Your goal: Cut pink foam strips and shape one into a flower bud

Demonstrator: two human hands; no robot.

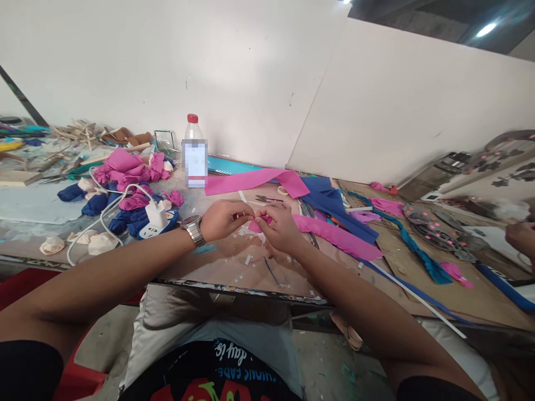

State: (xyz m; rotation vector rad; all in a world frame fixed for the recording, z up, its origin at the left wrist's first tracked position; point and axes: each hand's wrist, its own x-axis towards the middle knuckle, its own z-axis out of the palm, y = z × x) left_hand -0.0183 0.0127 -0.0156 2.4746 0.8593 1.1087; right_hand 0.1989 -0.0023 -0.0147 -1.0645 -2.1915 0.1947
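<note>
The bare left hand [228, 218], below a silver metal wristwatch [193, 230], pinches the end of a gathered bright-pink fabric strip [334, 234] together with the bare right hand [278, 225]; the strip trails off toward four o'clock. At eleven o'clock from the hands stands a clear bottle with a red cap [194, 153]. At nine o'clock, crumpled pink, blue and cream fabric pieces [125, 167] lie around a white plug [155, 214] on a blue-and-white power strip [161, 227].
</note>
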